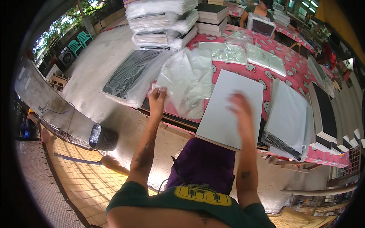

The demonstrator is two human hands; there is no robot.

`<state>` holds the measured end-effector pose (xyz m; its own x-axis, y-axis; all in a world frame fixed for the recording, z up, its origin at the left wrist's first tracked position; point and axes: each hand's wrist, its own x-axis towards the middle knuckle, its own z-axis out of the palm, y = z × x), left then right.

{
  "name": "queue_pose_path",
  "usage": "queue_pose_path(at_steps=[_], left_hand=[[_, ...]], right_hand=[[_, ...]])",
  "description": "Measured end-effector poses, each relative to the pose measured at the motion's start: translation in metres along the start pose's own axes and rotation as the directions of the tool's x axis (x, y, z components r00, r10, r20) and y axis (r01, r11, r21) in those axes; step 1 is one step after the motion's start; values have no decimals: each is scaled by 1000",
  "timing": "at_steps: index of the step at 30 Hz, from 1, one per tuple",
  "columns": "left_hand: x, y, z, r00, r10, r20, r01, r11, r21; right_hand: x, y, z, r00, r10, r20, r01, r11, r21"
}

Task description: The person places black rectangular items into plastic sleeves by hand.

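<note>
1. Near edge of the tabletop [243, 74]: the right hand [240, 106], blurred, fingers spread open, hovers on the white board [228, 110], which looks stiff, light and slick.
2. Further left, the left hand [157, 97] pinches the clear plastic bag [188, 81]: limp, slippery, best taken at its mouth.

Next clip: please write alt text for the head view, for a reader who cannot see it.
Seen from above, a person's left hand grips a clear plastic bag while the blurred right hand rests on a flat white board on a table with a pink patterned cloth. Wrapped stacks and more bags lie around; another person works at the far end.
</note>
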<state>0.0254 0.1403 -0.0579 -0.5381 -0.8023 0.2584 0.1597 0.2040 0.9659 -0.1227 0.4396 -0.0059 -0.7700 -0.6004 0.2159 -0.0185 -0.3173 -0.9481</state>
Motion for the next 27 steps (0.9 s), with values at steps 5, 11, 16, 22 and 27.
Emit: queue_pose_path(at_steps=[5,11,16,22,27], left_hand=[[-5,73,46,950,-29,312,175,876,-450],[82,59,-40,980,197,-22,-177,922,345],[151,108,-26,987,33,158,-75,960,269],[72,123,86,791,611,19,-568,722,395],[13,42,134,894,436,105,-441,810,386]], right_hand=[[71,51,90,798,449,401,-580,754,309],[111,47,17,882,455,120,-443,718,537],[119,-5,-92,946,272,-177,-254,960,115],[44,-29,-100,881,277,-385,-204,954,219],[-3,1,-117,732,93,-675,-143,990,-19]])
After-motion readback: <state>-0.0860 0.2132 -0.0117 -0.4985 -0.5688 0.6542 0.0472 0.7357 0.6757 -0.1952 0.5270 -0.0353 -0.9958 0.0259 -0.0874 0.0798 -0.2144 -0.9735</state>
